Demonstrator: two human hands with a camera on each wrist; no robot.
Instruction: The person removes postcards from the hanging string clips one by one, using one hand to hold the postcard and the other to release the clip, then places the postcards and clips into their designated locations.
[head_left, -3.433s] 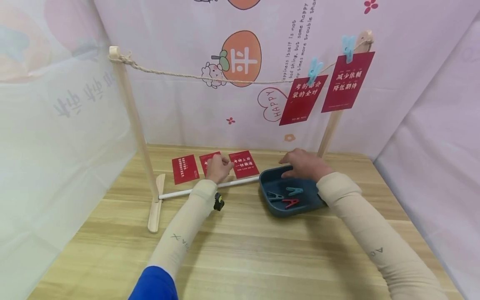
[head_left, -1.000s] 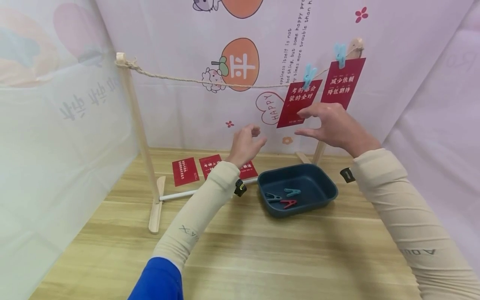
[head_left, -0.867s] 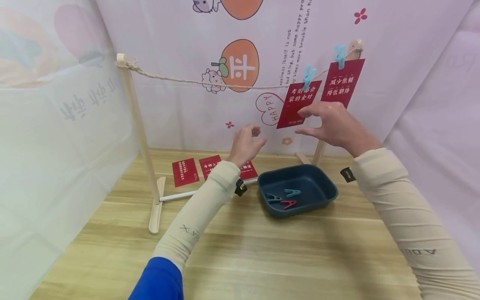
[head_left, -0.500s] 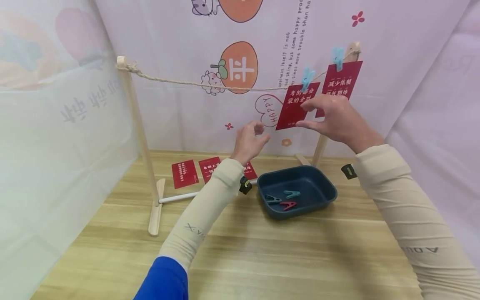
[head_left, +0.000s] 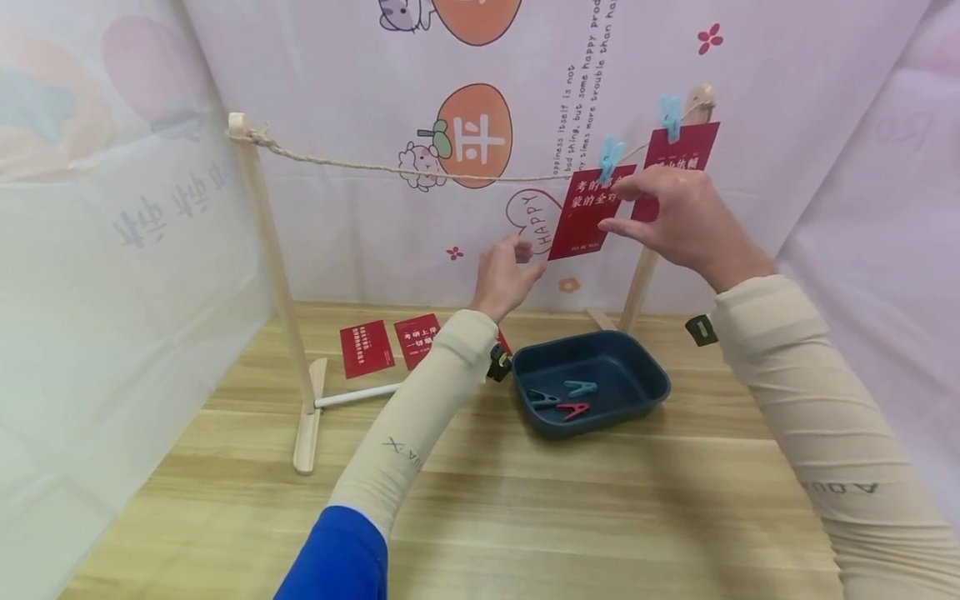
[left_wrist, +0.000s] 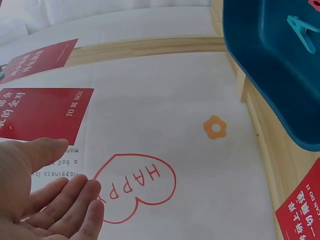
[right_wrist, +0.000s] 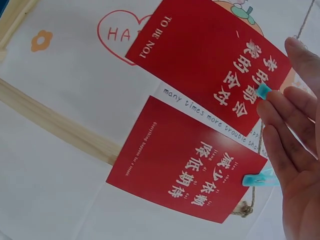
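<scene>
Two red cards hang from a twine line by light-blue clothespins: a nearer card point(head_left: 581, 225) and a farther card point(head_left: 660, 150) by the right post. My right hand point(head_left: 693, 217) is raised before them, thumb and fingers apart, overlapping both cards in the head view. In the right wrist view its fingertips are close to the nearer card's clothespin point(right_wrist: 263, 91), with nothing held. Lower and to the left, my left hand point(head_left: 502, 279) hovers with loosely bent fingers and no object in it. Its thumb shows near that card's bottom edge point(left_wrist: 75, 120) in the left wrist view.
A dark-blue basin point(head_left: 592, 425) on the wooden table holds several clothespins, one of them red point(head_left: 573, 412). Red cards point(head_left: 367, 348) lie at the back left, one mostly behind my left forearm. The left post point(head_left: 272, 258) and white bottom rod point(head_left: 360, 395) frame the rack.
Both hands have risen: the left from the cards on the table, the right from over the basin. Over the last second the right hand climbs a little more toward the clothespins; the left shifts slightly right.
</scene>
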